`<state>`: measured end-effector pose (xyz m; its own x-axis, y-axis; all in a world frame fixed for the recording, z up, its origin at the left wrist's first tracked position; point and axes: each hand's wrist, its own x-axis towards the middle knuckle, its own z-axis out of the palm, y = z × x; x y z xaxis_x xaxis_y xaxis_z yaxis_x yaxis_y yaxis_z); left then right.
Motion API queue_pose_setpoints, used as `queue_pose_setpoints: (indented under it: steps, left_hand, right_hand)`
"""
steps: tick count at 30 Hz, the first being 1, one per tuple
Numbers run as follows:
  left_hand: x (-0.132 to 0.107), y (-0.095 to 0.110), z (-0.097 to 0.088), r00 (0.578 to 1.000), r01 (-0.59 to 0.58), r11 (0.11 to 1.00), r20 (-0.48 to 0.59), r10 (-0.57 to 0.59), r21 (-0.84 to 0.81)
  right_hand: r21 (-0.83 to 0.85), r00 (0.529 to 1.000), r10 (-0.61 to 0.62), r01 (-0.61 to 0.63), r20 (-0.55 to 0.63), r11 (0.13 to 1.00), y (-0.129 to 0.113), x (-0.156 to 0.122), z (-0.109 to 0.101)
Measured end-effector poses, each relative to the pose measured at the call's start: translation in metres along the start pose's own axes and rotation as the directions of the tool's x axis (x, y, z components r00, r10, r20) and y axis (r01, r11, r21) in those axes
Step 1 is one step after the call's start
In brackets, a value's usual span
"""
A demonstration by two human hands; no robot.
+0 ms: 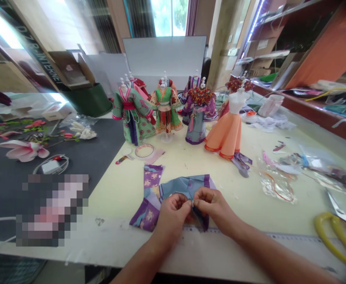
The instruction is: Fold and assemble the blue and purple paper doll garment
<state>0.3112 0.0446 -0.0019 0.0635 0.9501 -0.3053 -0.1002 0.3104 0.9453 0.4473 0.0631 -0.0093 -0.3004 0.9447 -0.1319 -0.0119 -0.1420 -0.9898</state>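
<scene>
My left hand [175,211] is closed, thumb and fingers pinching the near edge of a small blue-grey doll garment [178,185] with purple trim. Close beside it, my right hand [210,205] pinches the same garment, and the fingertips of both hands almost meet. Between them shows a tiny pale spot, too small to name. The cloth lies partly on the table, and its dark underside hangs below my right fingers. Left of the garment lies a purple patterned fabric piece [144,215] with flowers. A clear ruler [238,233] runs along the table's front edge, under my right forearm.
Several dressed doll stands, one in a green robe [133,114] and one in an orange skirt [227,132], stand at the back. Yellow-handled scissors [334,232] lie at right. A tape roll [144,150], plastic bags [276,181] and a white charger [51,167] lie around.
</scene>
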Motion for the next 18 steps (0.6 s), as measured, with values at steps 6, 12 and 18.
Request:
queue_pose_setpoints:
  steps: [6, 12, 18]
  left_hand:
    - [0.0003, 0.0, 0.0014, 0.997, 0.073, 0.983, 0.029, -0.069, -0.166]
    - [-0.0004, 0.0, -0.0008, 0.993, 0.089, 0.968, 0.095, -0.068, -0.233]
    - [-0.0017, 0.004, -0.0041, 0.995, 0.055, 0.99, 0.093, -0.043, -0.132]
  right_hand:
    - [0.088, 0.999, 0.046, -0.048, 0.021, 0.995, -0.0005, 0.0013, -0.0001]
    - [0.073, 0.999, 0.039, -0.04, 0.021, 0.996, -0.0033, 0.0008, -0.0009]
    - [-0.09, 0.998, -0.067, 0.066, -0.01, 0.994, -0.0056, 0.0003, -0.0036]
